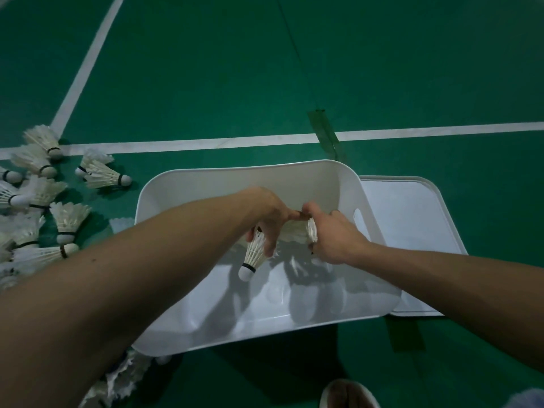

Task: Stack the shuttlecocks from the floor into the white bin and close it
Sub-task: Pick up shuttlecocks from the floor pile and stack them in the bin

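Over the white bin (265, 178), the left hand (265, 212) grips 1 shuttlecock (253, 254) cork-down, touching the right hand (335, 238), which pinches another shuttlecock (311, 229), best nested cork-first and straight, while the loose pile (44, 198) lies left of the bin, the lid (412, 228) right.

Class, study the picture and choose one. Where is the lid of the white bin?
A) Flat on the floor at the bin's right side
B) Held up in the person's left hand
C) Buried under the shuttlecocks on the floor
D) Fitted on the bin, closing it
A: the lid lies flat on the green floor beside the right of the white bin, which stands open while the left hand and right hand hold shuttlecocks over it.
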`<state>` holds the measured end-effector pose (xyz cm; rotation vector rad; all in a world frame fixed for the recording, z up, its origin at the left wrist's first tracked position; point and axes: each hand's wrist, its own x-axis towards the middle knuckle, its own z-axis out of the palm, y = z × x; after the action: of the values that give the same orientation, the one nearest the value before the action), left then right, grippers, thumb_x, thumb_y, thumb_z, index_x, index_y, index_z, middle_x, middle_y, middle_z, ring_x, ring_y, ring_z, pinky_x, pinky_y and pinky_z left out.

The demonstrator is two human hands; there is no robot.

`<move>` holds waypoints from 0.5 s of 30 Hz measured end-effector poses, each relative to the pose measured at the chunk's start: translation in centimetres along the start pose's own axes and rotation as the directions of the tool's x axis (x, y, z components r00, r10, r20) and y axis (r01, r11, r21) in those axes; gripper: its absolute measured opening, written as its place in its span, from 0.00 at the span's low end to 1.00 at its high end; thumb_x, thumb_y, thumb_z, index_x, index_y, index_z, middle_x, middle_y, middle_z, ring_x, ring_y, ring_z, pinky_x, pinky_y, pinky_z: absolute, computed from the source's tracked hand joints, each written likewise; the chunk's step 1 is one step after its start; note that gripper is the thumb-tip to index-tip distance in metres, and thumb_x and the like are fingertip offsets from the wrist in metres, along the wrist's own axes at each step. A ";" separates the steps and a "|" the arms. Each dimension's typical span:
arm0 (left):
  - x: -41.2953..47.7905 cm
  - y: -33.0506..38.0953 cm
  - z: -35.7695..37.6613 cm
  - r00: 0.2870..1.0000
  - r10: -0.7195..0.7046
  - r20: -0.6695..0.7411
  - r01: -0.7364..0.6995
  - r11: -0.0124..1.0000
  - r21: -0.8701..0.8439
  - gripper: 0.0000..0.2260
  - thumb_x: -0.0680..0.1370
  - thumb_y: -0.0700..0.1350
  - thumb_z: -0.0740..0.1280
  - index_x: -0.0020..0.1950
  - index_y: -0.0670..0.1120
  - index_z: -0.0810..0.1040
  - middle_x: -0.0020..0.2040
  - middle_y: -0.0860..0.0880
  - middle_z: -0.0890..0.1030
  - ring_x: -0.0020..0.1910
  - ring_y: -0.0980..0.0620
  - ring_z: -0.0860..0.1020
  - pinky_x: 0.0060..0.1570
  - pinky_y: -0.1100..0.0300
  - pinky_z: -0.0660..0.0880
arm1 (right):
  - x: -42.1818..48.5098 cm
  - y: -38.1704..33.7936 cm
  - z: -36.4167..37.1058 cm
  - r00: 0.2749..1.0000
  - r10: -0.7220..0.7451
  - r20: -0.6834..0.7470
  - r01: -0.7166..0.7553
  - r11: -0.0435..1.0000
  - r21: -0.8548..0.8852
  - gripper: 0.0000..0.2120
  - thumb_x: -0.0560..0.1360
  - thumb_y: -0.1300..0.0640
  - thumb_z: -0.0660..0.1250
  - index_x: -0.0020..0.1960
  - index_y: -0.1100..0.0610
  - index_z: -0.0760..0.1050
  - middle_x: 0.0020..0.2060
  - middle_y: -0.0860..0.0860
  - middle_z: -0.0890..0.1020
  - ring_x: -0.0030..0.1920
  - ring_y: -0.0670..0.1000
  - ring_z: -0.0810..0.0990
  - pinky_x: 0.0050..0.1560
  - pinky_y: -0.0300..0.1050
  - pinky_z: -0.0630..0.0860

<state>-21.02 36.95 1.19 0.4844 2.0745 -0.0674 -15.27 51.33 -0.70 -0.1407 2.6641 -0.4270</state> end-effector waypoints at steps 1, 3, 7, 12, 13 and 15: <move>0.0 0.1 -0.1 1.000 -0.003 -0.003 0.003 1.000 0.007 0.53 0.69 0.46 0.77 0.75 0.65 0.38 0.43 0.45 0.80 0.36 0.49 0.84 0.38 0.58 0.80 | 0.0 -0.1 -0.1 1.000 0.008 0.001 -0.008 1.000 -0.001 0.26 0.71 0.58 0.68 0.62 0.46 0.60 0.47 0.59 0.73 0.50 0.62 0.74 0.41 0.46 0.69; 0.2 0.1 -0.1 1.000 -0.001 -0.013 0.002 1.000 0.027 0.52 0.69 0.46 0.77 0.75 0.65 0.38 0.47 0.45 0.81 0.38 0.49 0.84 0.39 0.57 0.81 | 0.0 -0.3 -0.3 0.999 0.033 -0.005 -0.033 0.999 0.028 0.24 0.71 0.57 0.68 0.61 0.46 0.61 0.47 0.59 0.73 0.46 0.62 0.76 0.38 0.48 0.73; 0.5 -0.5 -0.2 0.999 0.000 -0.035 0.000 1.000 0.008 0.50 0.68 0.45 0.78 0.75 0.66 0.45 0.47 0.46 0.79 0.36 0.48 0.84 0.41 0.54 0.82 | -0.2 -0.6 -0.6 0.998 0.056 -0.038 -0.053 0.997 0.060 0.19 0.71 0.55 0.68 0.58 0.47 0.64 0.47 0.59 0.73 0.38 0.62 0.79 0.33 0.49 0.80; 0.3 -2.3 -0.1 1.000 0.017 0.006 -0.016 0.997 -0.077 0.50 0.67 0.44 0.78 0.72 0.69 0.47 0.57 0.44 0.75 0.42 0.45 0.84 0.44 0.48 0.82 | 0.3 -0.4 -0.6 0.997 0.053 -0.059 -0.043 0.988 0.149 0.24 0.70 0.61 0.67 0.61 0.46 0.63 0.51 0.59 0.72 0.45 0.62 0.76 0.38 0.48 0.76; 0.3 -2.5 -0.1 1.000 0.016 0.005 -0.016 0.997 -0.079 0.50 0.66 0.44 0.78 0.72 0.70 0.47 0.59 0.44 0.73 0.43 0.44 0.84 0.43 0.48 0.82 | 0.4 -0.4 -0.6 0.996 0.050 -0.068 -0.038 0.985 0.167 0.25 0.71 0.61 0.68 0.61 0.45 0.63 0.51 0.59 0.72 0.47 0.62 0.75 0.40 0.49 0.77; 0.3 -2.6 -0.1 1.000 0.012 0.001 -0.012 0.997 -0.074 0.50 0.66 0.44 0.78 0.71 0.71 0.46 0.61 0.44 0.72 0.44 0.44 0.84 0.42 0.48 0.82 | 0.4 -0.4 -0.5 0.995 0.045 -0.086 -0.028 0.981 0.190 0.25 0.72 0.61 0.70 0.62 0.45 0.63 0.51 0.58 0.72 0.48 0.61 0.74 0.43 0.49 0.76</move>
<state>-22.16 34.67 0.60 0.4517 2.0645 0.0158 -15.85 51.07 -0.31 -0.0145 2.6909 -0.6850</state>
